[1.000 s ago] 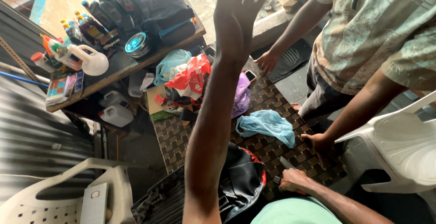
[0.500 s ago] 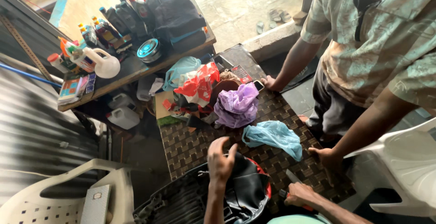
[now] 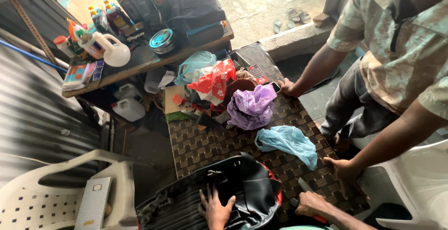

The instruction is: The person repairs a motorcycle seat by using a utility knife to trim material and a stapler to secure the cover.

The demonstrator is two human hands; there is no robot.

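My left hand point(image 3: 217, 207) lies flat with spread fingers on a black ribbed seat cover point(image 3: 219, 195) at the bottom middle. The cover rests on the near end of a brown woven table point(image 3: 205, 143). My right hand point(image 3: 311, 205) is closed around a knife point(image 3: 305, 185) with a reddish handle, just right of the cover. A light blue plastic bag point(image 3: 287, 142) lies on the woven top beyond it, with a purple bag point(image 3: 254, 105) further back.
Another person in a patterned shirt point(image 3: 401, 48) leans both hands on the table's right edge. White plastic chairs point(image 3: 56, 188) stand at left and right. A wooden bench point(image 3: 140, 59) holds bottles, a white jug point(image 3: 114, 52) and a black bag. Red and teal bags clutter the table's far end.
My left arm, raised high a second ago, has come down and the hand now rests flat on the black cover. My right hand stays on the knife.
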